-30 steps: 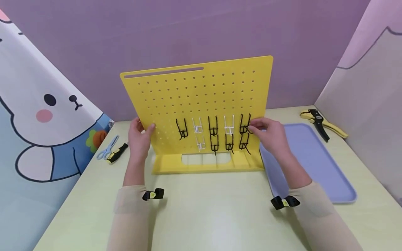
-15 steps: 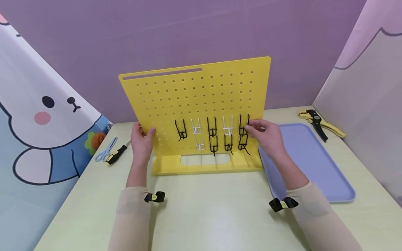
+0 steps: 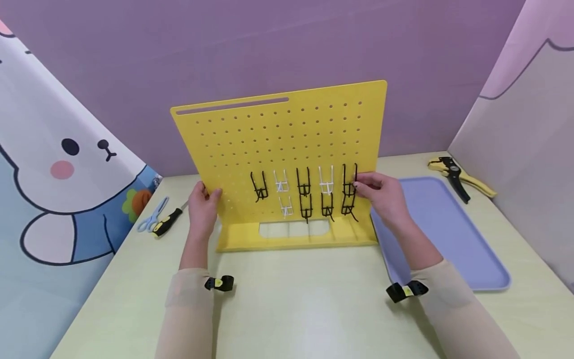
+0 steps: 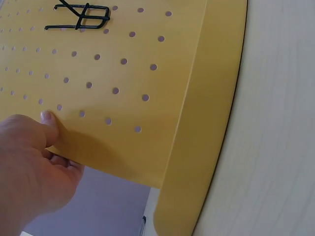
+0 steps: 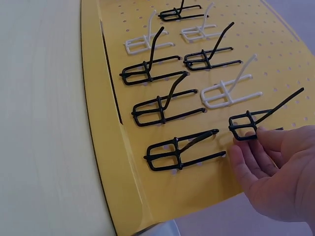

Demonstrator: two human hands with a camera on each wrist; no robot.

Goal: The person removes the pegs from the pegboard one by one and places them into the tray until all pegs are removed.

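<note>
Pinching black hook (image 5: pixel 248 125), prong angled off upright pegboard (image 3: pixel 287 144).

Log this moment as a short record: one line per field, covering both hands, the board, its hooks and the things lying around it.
Left hand: grips the left edge of the yellow pegboard.
Right hand: pinches the upper right black hook.
Hooks on board: six black, three white, in two rows.
Right of board: purple tray, wire stripper.
Left of board: scissors, screwdriver.

Six black hooks (image 3: pixel 305 182), three white hooks (image 3: pixel 326 180)
</note>
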